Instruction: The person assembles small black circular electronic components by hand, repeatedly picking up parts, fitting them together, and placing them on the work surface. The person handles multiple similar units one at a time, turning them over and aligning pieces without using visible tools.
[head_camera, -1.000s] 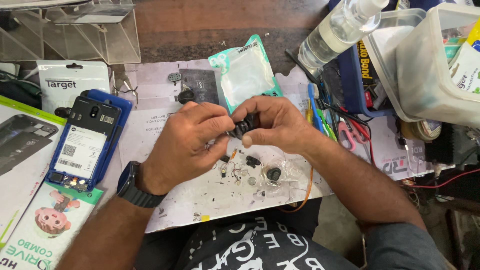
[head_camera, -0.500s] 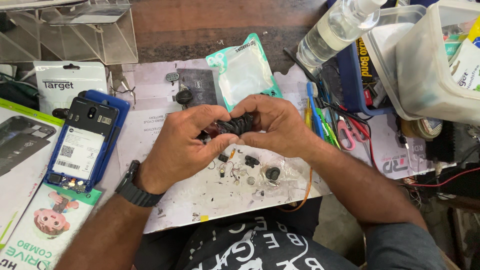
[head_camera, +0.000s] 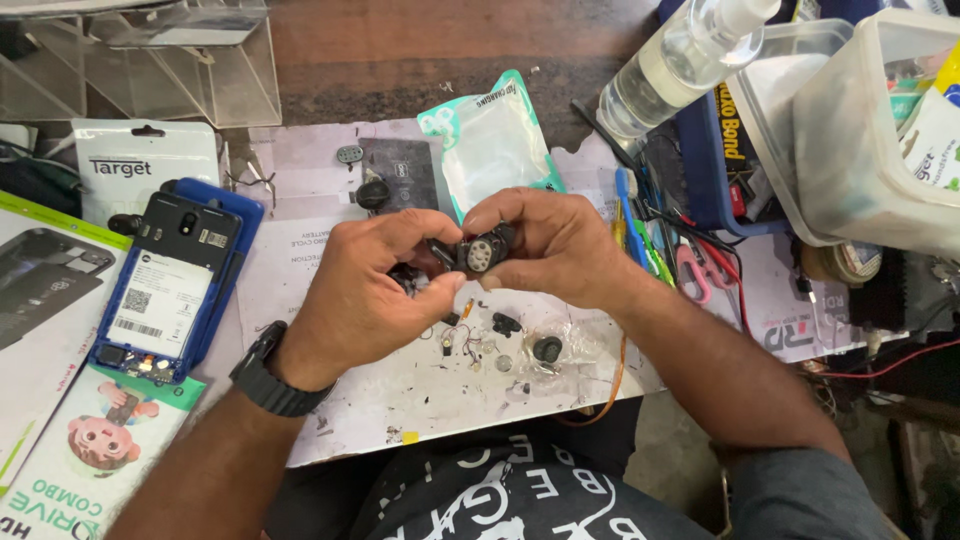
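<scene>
Left hand (head_camera: 365, 295) and right hand (head_camera: 555, 245) together pinch one small black earpiece (head_camera: 476, 252); one opened phone (head_camera: 165, 285) nearby.

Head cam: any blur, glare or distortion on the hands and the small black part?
Head view: even, soft light, only faint shadows under the hands; left hand, right hand and the small black part between them are sharp; mild glare on the spray bottle; slight wide-angle bend at the edges.

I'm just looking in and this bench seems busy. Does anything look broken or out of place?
Yes. The dark phone in the blue case lies with its back cover off, label and circuit board bare. Small black parts and thin wires lie scattered loose on the stained white paper sheet under both hands.
</scene>
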